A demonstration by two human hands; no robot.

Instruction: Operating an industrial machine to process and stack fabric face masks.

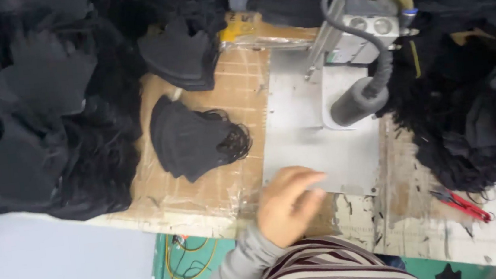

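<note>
One hand (289,205) shows in full, w/ a grey sleeve (236,268) running down to the bottom edge; by its angle it looks like the left hand, tho that's hard to be sure of. Other hand is out of frame. Motion blur softens the fingers, so exact finger pose is rough. Hand looks loosely open, fingers spread fwd, gripping nothing, resting on or just over the near edge of a grey metal plate (314,133); contact can't be confirmed.

Black fabric heaps (46,116) at left and right (464,118) are cut off by the frame, pieces not separable. No real containers; a cardboard sheet (214,161) under clear tape carries a stack of black face masks (190,140) w/ ear loops bunched at its right, plus a 2nd black stack (182,52) further back. Masks lie well left of the hand, apart from it.

Behind the plate stands a grey press machine (364,19) w/ a hose and a cylindrical head (354,106). Red-handled snips (466,204) lie at right, partly hidden. Striped top (327,271) fills the bottom centre.
</note>
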